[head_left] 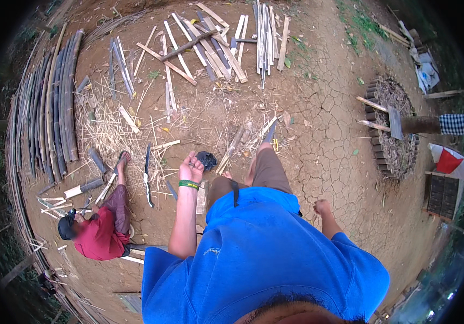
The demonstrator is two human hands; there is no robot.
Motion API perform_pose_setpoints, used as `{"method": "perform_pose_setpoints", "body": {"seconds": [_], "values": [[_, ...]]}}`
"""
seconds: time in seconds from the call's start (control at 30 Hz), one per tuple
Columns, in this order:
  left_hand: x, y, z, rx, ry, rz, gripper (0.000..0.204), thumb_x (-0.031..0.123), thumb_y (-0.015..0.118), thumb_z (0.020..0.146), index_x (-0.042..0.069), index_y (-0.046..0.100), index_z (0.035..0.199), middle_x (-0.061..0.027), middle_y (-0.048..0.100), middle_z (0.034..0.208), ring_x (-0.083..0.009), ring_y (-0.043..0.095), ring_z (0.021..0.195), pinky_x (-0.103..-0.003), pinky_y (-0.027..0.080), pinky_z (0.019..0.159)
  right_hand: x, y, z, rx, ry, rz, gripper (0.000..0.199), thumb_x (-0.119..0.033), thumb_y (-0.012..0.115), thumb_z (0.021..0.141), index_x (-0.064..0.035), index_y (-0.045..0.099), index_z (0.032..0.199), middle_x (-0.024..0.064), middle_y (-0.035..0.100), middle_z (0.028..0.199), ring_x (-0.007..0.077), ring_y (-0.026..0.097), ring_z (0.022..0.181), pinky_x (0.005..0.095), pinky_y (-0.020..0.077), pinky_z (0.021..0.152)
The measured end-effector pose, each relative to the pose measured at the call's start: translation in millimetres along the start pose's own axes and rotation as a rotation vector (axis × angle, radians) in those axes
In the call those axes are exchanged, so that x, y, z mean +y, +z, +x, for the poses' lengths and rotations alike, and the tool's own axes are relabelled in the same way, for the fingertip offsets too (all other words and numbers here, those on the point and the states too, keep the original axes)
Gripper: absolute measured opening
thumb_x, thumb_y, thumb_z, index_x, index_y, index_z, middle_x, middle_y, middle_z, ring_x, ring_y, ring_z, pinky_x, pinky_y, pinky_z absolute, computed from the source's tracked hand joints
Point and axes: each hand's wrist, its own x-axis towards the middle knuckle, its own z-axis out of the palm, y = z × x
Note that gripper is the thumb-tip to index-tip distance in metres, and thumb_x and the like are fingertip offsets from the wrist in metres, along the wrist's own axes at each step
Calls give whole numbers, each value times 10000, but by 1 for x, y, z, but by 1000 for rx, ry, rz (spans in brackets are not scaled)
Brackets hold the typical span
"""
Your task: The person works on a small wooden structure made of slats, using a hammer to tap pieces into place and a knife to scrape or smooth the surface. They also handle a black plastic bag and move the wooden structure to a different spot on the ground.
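Note:
My left hand (191, 167), with a green band at its wrist, is raised palm up in front of me. Its fingers curl in, and a small dark spot shows among them that I cannot make out. Just beyond it, a crumpled black plastic bag (207, 160) lies on the ground. My right hand (322, 207) hangs low at my right side, closed in a loose fist, with nothing seen sticking out. Left of my left hand, a long dark and pale tool like a machete (147, 181) lies on the dirt.
Bamboo poles (53, 108) are stacked at the left. Split bamboo strips (205, 46) lie ahead, with shavings (102, 127) nearer. A person in red (102, 235) sits at the left among cut pieces. At the right stands a round bamboo-edged bed (378, 135) around a post.

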Motion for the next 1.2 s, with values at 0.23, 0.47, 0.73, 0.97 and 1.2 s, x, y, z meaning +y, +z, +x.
{"method": "perform_pose_setpoints", "body": {"seconds": [0.23,0.47,0.73,0.97,1.2], "values": [[37,50,90,71,52,108,471,163,414,1023,20,371,1470,29,374,700,-95,373,581,-260,322,521,-135,30,-17,-338,-85,-58,154,-196,659,892,-69,735,936,94,722,793,192,673,613,359,562,535],[43,84,205,422,179,151,361,224,382,1042,77,546,1328,71,237,558,-76,197,430,-267,197,383,-386,26,247,-426,-391,-674,308,-337,621,872,-85,760,983,149,739,999,287,710,939,404,548,830],[-42,214,400,547,-65,25,202,279,504,1020,114,608,968,71,291,582,-72,268,479,-247,212,425,-851,80,563,-231,-681,-1046,469,-405,614,847,-39,712,1125,200,702,1145,383,660,1095,491,523,939],[-129,310,513,530,-255,-158,259,263,492,1035,59,579,1169,45,336,640,-89,296,513,-255,267,476,-1145,180,704,-151,-865,-864,547,-242,650,833,63,530,1270,304,542,1338,404,560,1242,455,480,1042],[-170,295,549,743,-347,-201,229,210,467,1036,67,603,1151,40,346,638,-88,301,486,-261,295,468,-1246,232,769,174,-992,-795,928,-289,747,800,-28,258,1544,240,360,1528,399,322,1438,546,279,1180]]}}
